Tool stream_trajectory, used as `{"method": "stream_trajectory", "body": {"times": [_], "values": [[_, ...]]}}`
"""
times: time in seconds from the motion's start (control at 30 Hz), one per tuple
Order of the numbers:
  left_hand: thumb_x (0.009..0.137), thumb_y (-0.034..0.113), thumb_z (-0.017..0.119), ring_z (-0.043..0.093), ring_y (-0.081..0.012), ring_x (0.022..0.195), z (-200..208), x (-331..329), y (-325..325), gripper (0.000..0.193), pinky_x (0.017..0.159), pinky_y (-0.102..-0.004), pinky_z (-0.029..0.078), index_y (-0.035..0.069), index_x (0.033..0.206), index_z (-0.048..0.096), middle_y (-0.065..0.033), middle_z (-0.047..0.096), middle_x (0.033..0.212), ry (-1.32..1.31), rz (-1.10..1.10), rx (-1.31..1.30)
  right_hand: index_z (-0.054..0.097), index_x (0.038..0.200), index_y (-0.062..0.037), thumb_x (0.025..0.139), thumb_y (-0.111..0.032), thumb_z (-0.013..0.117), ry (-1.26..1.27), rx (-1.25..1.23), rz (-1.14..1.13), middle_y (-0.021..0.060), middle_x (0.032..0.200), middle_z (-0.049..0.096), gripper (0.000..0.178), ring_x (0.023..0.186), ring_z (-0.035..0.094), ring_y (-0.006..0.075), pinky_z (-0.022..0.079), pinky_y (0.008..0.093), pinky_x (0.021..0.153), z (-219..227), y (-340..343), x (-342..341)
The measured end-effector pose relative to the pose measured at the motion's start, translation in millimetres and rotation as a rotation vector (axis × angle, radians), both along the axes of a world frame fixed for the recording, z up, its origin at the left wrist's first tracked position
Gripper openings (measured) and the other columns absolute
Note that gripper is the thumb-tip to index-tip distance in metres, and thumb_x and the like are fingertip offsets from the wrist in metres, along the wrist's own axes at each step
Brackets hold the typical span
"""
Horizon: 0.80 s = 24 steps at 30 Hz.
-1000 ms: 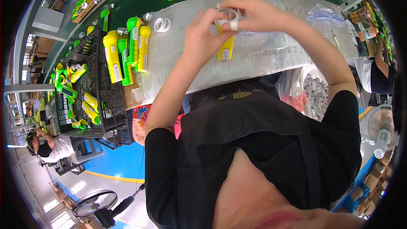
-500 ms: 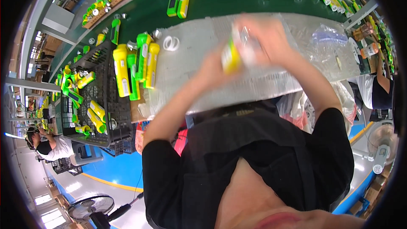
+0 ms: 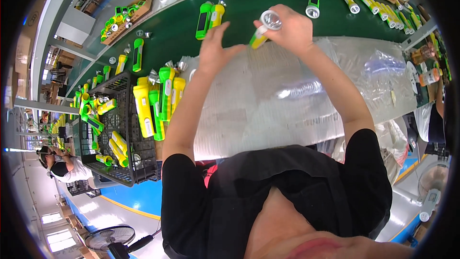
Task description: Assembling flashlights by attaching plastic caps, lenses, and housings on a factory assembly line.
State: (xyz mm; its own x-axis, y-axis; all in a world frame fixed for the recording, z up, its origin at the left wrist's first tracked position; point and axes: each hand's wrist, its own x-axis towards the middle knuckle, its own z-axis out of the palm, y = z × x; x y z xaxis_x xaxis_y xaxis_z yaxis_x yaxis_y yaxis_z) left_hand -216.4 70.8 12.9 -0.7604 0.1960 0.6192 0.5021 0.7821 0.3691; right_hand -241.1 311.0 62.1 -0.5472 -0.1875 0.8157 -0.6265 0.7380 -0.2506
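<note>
My right hand is wrapped round the head end of a yellow and green flashlight, over the far edge of the plastic-covered work surface. The flashlight's round clear lens with a white rim faces up toward me. My left hand is apart from it, thumb and fingers spread, holding nothing. Just beyond the left fingers, a green flashlight and a yellow flashlight lie side by side on the green belt. A white ring shows partly beside my left forearm.
A black crate with several flashlights stands at left, with more flashlights leaning beside it. Farther along the belt sits a carton of green and yellow parts. Finished-looking flashlights line the belt at far right. A clear plastic bag lies right.
The flashlight has moved away from me toward the belt, in my right hand. My left hand has let go of it, moved left and opened. The view has shifted slightly.
</note>
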Motion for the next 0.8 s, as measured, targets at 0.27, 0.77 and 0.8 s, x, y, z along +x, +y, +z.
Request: {"method": "stream_trajectory", "body": {"times": [0.27,0.77,0.8], "values": [[0.086,0.040,0.067,0.068,-0.0307,0.082,-23,-75,-7,0.062,0.069,-0.0417,0.055,0.023,0.140,0.042,-0.0158,0.060,0.100,-0.411,0.448,-0.608,0.060,0.113,-0.0119,0.079,-0.039,0.072,-0.359,0.487,-0.493,0.0069,0.107,0.061,0.045,0.103,0.060,0.0266,0.047,0.0423,0.087,-47,77,-105],[0.087,0.010,0.071,0.064,-0.0120,0.069,-10,132,59,0.047,0.059,-0.0247,0.050,0.005,0.126,0.046,-0.0084,0.067,0.092,-0.524,-0.263,0.702,0.049,0.125,-0.0027,0.091,-0.041,0.062,-1.321,-1.236,0.834,0.0106,0.092,0.062,0.053,0.079,0.064,0.0228,0.054,0.0349,0.071,-36,-15,93],[0.089,0.009,0.069,0.064,-0.0120,0.067,-4,136,52,0.036,0.058,-0.0244,0.050,0.004,0.119,0.051,-0.0080,0.067,0.090,-0.532,-0.183,0.742,0.048,0.126,-0.0025,0.090,-0.040,0.062,-1.357,-1.203,0.875,0.0105,0.090,0.062,0.053,0.076,0.064,0.0225,0.053,0.0340,0.069,-39,-12,107]]}}
